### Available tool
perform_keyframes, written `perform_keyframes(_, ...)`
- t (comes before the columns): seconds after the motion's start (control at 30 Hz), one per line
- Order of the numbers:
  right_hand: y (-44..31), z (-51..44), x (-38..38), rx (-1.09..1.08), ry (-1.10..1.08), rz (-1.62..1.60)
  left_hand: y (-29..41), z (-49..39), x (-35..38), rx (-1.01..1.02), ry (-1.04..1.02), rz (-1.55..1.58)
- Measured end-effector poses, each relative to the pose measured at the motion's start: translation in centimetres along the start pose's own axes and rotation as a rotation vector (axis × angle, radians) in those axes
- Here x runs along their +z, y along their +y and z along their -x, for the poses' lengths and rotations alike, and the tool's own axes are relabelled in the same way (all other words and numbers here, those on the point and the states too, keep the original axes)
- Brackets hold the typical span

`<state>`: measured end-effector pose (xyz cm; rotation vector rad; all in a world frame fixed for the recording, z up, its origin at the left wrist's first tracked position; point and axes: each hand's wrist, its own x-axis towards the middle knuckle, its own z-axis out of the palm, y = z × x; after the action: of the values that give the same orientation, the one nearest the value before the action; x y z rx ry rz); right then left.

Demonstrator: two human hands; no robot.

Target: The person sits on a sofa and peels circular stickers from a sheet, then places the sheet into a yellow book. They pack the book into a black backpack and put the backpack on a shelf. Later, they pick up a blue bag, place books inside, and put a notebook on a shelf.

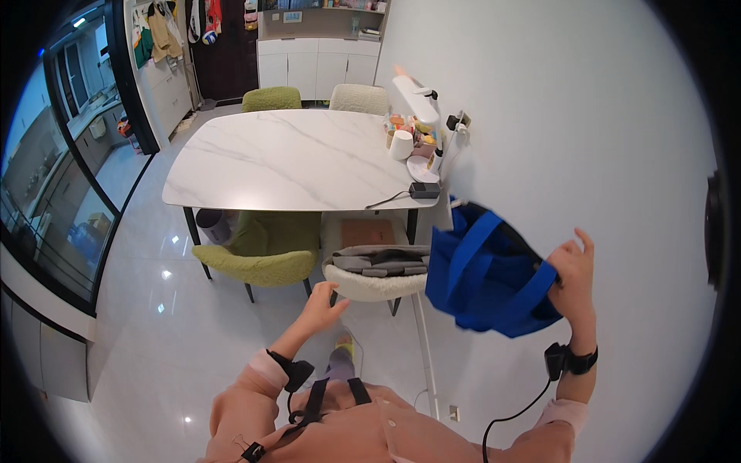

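A blue fabric tote bag with two handles hangs from my right hand, which grips its rim at the right; my index finger points up. The bag's mouth shows a dark edging, and its contents cannot be made out. My left hand holds nothing, its thumb and fingers apart, just in front of the cream fleece chair. A grey folded fabric item, perhaps a bag, rests against the inside of that chair's back. Farther in on its seat lies a flat brown item.
The white marble-patterned table carries a black power adapter, a white desk lamp and a white cup. A green chair stands left of the cream one. The wall runs close along my right side.
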<state>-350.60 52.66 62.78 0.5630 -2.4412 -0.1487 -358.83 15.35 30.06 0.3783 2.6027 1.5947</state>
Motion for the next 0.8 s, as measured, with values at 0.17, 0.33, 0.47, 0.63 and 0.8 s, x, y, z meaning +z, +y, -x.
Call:
perform_keyframes(0.17,5.1,-8.7,8.0,-0.107,0.031,-0.075,-3.6,-10.5,3.5,-0.056,0.048,-0.183)
perform_keyframes(0.33,8.5,-14.8,18.6,-0.26,-0.126,-0.33,-4.4,-17.7,6.8,-0.389,-0.124,-0.361)
perform_keyframes(0.47,9.9,-17.2,29.2,-0.367,-0.182,-0.496,-5.2,-18.8,7.5,-0.467,-0.208,-0.377)
perform_keyframes(0.63,6.7,-14.3,42.7,-0.619,-0.247,-0.724,-6.3,-17.3,8.8,-0.411,-0.004,-0.326)
perform_keyframes(0.8,5.6,-7.9,51.9,-0.684,-0.45,-0.917,-6.5,-17.5,10.1,-0.434,0.152,-0.266)
